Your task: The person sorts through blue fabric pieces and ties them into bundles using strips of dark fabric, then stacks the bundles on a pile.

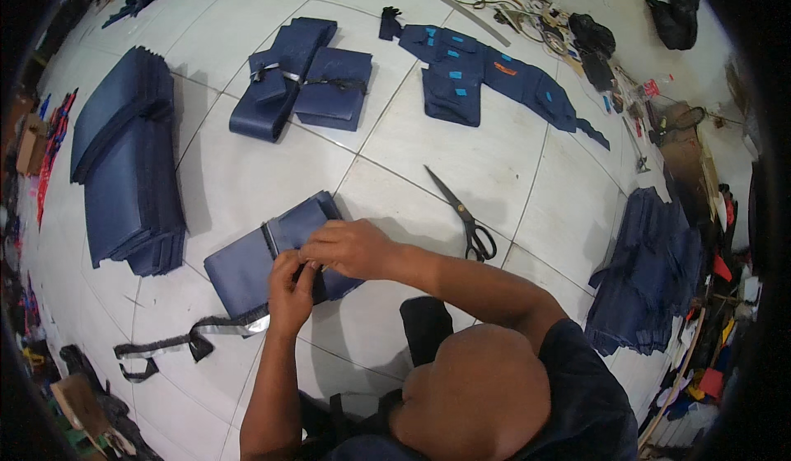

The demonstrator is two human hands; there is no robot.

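On the tiled floor in front of me lies a stack of navy fabric pieces. A narrow black-and-silver strip runs around its middle. My left hand is closed in a pinch at the near side of the stack, and my right hand is closed over the fabric, its fingertips meeting the left ones. Both seem to grip the strip, though the fingers mostly hide that part. Another length of black-and-silver strip trails leftward over the tiles. Black-handled scissors lie to the right, apart from both hands.
Tall navy fabric stacks stand at left. Tied navy bundles lie farther off, beside a spread navy piece with blue tags. A loose navy pile sits at right. Cords and scraps clutter the wall's foot.
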